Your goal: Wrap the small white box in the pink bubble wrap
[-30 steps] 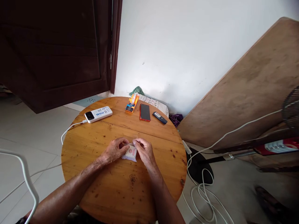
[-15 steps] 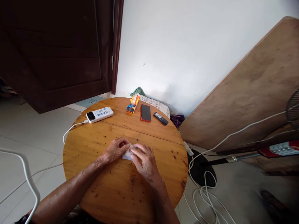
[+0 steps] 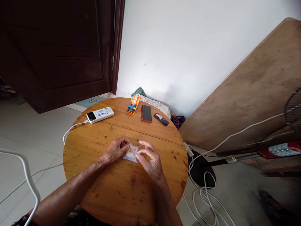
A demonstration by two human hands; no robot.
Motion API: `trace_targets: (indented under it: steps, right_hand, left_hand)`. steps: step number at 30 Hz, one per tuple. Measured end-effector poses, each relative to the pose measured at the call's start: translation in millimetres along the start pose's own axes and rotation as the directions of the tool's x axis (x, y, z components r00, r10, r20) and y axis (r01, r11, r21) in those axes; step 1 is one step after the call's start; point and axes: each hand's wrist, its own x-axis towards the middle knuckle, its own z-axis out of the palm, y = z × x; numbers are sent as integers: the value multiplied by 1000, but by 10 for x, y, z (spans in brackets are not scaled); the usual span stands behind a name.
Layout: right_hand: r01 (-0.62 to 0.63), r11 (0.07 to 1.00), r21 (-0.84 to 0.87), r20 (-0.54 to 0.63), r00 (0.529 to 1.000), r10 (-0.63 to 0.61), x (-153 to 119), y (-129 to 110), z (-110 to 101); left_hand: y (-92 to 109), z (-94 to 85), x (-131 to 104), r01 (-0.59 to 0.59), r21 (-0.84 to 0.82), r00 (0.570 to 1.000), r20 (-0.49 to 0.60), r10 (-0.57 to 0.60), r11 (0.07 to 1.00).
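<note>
A small whitish packet [image 3: 131, 153] with red print lies on the round wooden table [image 3: 105, 188], in front of me. My left hand [image 3: 117, 149] is closed on its left edge, thumb and fingertips pinching the corner. At the packet's right edge is my right hand [image 3: 150, 158], its index finger and thumb close together and its other fingers raised and bent. Whether the right fingertips hold a bit of the packet's edge is too small to tell.
Along the table's far side are a white power bank [image 3: 101, 115] with a cable, an orange tape dispenser [image 3: 134, 104], a red-edged phone [image 3: 146, 113] and a dark remote [image 3: 161, 119]. A fan base [image 3: 202, 172] and coiled white cable are on the floor at right.
My right hand has moved off the packet's top to its right side, uncovering the red print. My left hand keeps its pinch at the left edge.
</note>
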Motion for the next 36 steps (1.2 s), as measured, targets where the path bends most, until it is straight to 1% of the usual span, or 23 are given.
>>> trace_targets:
  steps: [2,4,6,8,10,14,18,20,23,26,28,32,36]
  right_hand:
    - [-83,996,17,-115,990,84,10,49,-21]
    - [-144,990,-2,-214,967,140,20,133,-27]
    - [-178,983,-37,-248,955,164,25,220,-26]
    - [-193,980,-56,-222,959,177,25,274,-29]
    - [-203,978,-44,-167,967,193,23,277,-46]
    - [-202,979,33,-43,978,203,23,182,-111]
    - [-199,977,81,78,978,193,19,101,-137]
    - [-173,982,74,106,981,164,14,84,-115]
    - [-119,992,38,112,987,114,5,71,-40]
    - [-85,996,-36,92,992,88,-2,60,62]
    - [-59,996,-67,71,995,64,-2,52,127]
    - [22,996,-91,28,999,-20,4,34,210]
    - [31,994,-109,-37,999,-35,6,29,218]
  left_hand:
    - [-9,-15,3,10,-45,1000,-16,-11,999]
    - [-18,-41,16,24,-110,999,-44,-29,994]
    - [-29,-73,37,55,-173,995,-78,-70,983]
    - [-41,-105,63,98,-228,989,-89,-121,969]
    - [-52,-131,85,131,-261,984,-81,-157,956]
    - [-48,-158,95,147,-270,985,-51,-167,952]
    - [-1,-159,64,172,-256,985,32,-170,951]
    - [21,-155,49,188,-244,982,82,-173,952]
    - [35,-141,40,193,-241,977,140,-163,951]
    - [34,-121,35,168,-266,975,188,-120,949]
    - [33,-109,28,153,-282,975,198,-99,947]
    - [41,-101,5,160,-284,972,212,-101,945]
    - [67,-106,-11,133,-246,974,214,-80,960]
